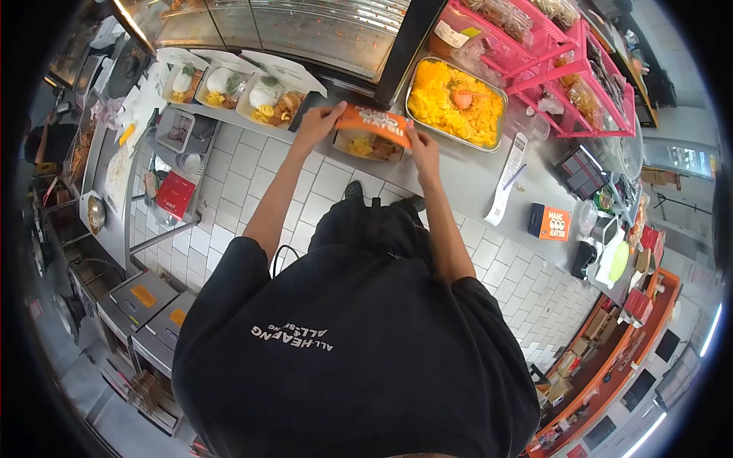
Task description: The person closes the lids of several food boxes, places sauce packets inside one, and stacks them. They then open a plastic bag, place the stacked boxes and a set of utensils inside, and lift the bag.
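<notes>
An orange food-box lid (374,124) with white lettering is stretched between my two hands. My left hand (319,126) has its fingers closed on the lid's left end, and my right hand (424,153) grips the right end. Beneath the lid lies the lower part of the food box (366,146), with yellow egg and browned pieces inside; the lid hides part of the contents. To the left, several open boxes stand in a row, including a box (267,99) with rice, egg and fried pieces. Right of my hands is a metal tray (500,126) of yellow scrambled egg (435,95).
A long receipt strip (508,179) lies right of the tray, near a closed orange box (550,221) and a dark tablet (580,172). Pink baskets (573,76) hold bagged items. A glass display case (305,30) stands ahead. Another person's arm (42,149) shows far left.
</notes>
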Available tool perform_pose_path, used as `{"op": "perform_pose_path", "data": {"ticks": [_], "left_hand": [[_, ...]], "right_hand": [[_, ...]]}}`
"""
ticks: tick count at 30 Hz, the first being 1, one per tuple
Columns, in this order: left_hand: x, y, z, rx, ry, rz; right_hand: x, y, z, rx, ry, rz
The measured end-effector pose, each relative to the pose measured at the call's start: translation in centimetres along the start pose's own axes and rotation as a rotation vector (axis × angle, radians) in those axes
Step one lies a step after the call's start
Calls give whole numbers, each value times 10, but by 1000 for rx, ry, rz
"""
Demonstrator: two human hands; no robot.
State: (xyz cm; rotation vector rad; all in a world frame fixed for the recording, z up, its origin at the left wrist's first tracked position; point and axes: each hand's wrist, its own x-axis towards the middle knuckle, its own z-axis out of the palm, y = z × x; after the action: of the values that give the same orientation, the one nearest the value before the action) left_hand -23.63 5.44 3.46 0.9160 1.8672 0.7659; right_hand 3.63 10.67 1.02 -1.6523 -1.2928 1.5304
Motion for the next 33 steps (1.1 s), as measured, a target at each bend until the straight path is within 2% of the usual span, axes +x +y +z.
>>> {"op": "perform_pose_path", "data": {"ticks": [2,4,6,9,11,13,14,15,16,17,18,19,20,24,26,27,29,30,32,33], "left_hand": [[7,2,-4,-27,11,0],[10,-1,-6,-55,22,2],[15,-6,-6,-6,-82,48],[18,-33,5,-128,-126,120],[22,-44,7,-57,-87,166],[26,-50,13,27,34,324],[13,-29,7,228,73,599],[3,-8,1,388,5,765],[1,13,-7,493,-158,965],[14,0,1,535,-261,1042],[15,1,5,639,-397,954],[20,7,6,747,-517,883],[35,-7,16,807,-484,895],[27,-15,22,839,-436,875],[38,-43,43,841,-287,986],[42,-53,50,843,-252,978],[43,-70,55,925,-97,1187],[38,-66,47,926,-77,1170],[23,-49,31,700,-291,1184],[23,-49,31,749,-257,1199]], "right_hand": [[-2,-19,-6,-49,30,-5],[-2,-33,-12,-125,-45,129],[3,-22,-14,-125,-85,98],[-2,0,-8,-43,-111,22],[3,18,-4,16,-85,-26],[4,26,0,-144,92,-420],[2,17,-3,-317,63,-582],[4,6,-5,-484,44,-758],[5,-15,-6,-585,-168,-837],[3,-33,-6,-697,-375,-905],[10,-29,-2,-729,-495,-863],[21,-13,-2,-897,-527,-910],[12,-31,0,-941,-555,-788],[16,-18,-3,-835,-459,-898],[31,16,3,-754,-316,-1157],[23,23,4,-709,-271,-1168],[16,39,4,-769,-299,-1133],[15,46,3,-743,-320,-1096],[0,32,1,-794,-334,-1097],[-10,27,1,-841,-327,-1074]]}}
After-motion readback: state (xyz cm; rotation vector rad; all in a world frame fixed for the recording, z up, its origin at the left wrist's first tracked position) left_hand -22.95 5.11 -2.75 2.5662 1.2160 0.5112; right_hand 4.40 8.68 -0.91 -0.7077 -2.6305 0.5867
